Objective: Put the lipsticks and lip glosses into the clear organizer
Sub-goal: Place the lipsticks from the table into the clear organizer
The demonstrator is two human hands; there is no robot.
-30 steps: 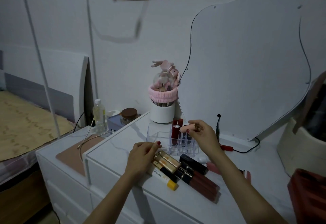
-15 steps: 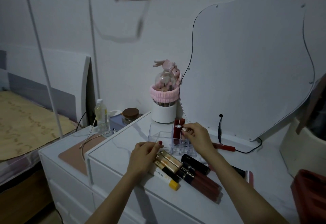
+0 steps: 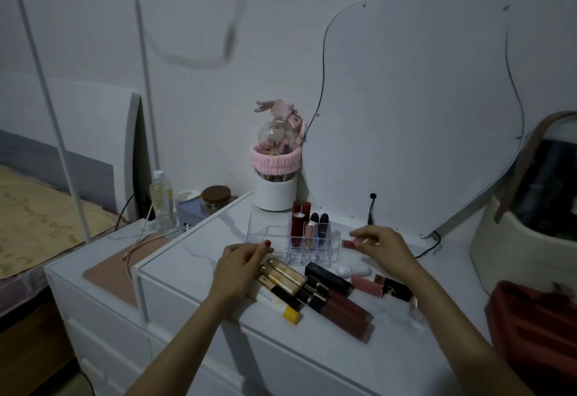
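The clear organizer (image 3: 265, 237) stands mid-table. Its right slots hold a tall red lipstick (image 3: 299, 220), a nude one (image 3: 309, 234) and two dark ones (image 3: 324, 224); its left part is empty. In front lies a pile: gold lip glosses (image 3: 282, 274), dark red glosses (image 3: 343, 311), a black lipstick (image 3: 327, 277), a white tube with a yellow cap (image 3: 274, 302) and a pink gloss (image 3: 379, 288). My left hand (image 3: 240, 267) curls over the gold tubes' ends. My right hand (image 3: 382, 249), right of the organizer, pinches a small red tube (image 3: 347, 243).
A white cup with a pink headband (image 3: 274, 192) and a wavy mirror (image 3: 421, 114) stand behind. A black cable (image 3: 371, 213), a white case (image 3: 352, 270), a cream box (image 3: 505, 249) and a red bag (image 3: 537, 333) are at right. A bottle (image 3: 162, 202) and jar (image 3: 216, 198) sit left.
My right hand set the nude lipstick upright in the organizer, let go and moved right to the small red tube. My left hand stayed on the gold tubes.
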